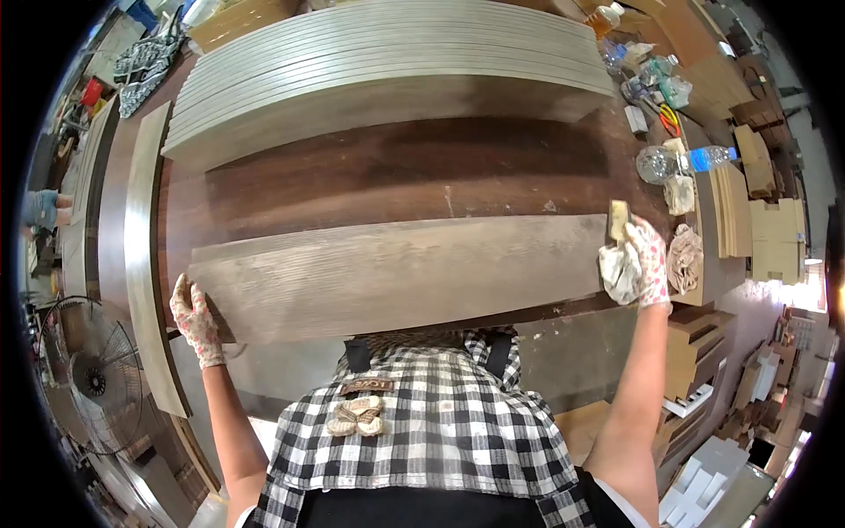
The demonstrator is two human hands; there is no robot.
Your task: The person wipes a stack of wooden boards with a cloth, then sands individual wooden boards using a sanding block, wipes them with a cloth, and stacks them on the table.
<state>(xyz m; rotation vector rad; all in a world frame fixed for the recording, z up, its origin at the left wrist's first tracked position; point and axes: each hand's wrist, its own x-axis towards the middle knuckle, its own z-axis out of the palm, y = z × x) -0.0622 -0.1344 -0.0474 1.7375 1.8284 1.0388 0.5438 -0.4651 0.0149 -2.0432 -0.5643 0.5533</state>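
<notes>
A long, grey-brown wood-grain plank [405, 273] lies flat across the near side of a dark brown table [396, 167], slightly aslant, its left end nearer the person. Its near edge runs close to the table's near edge, and on the left it seems to reach over it; a firm push toward the person could tip or slide it off.

The left hand [198, 324], in a pink-and-white patterned glove, is at the plank's left end, fingers close together; whether it grips or only steadies, I cannot tell. If it is only resting there, the plank could swivel under pressure at the far right end.

The right hand [651, 264], gloved alike, is closed around a small tan-topped block [620, 222], with a bunched white cloth [620, 271] beneath the fingers, at the plank's right end. The loose cloth could catch on the corner, or the block could slip off the end and mark the edge.

Just right of that hand lies a crumpled beige rag [685, 260]; farther off, a clear plastic bottle [656, 165] lies on its side and could roll if bumped. On the far side sits a stack of planks [387, 53].
</notes>
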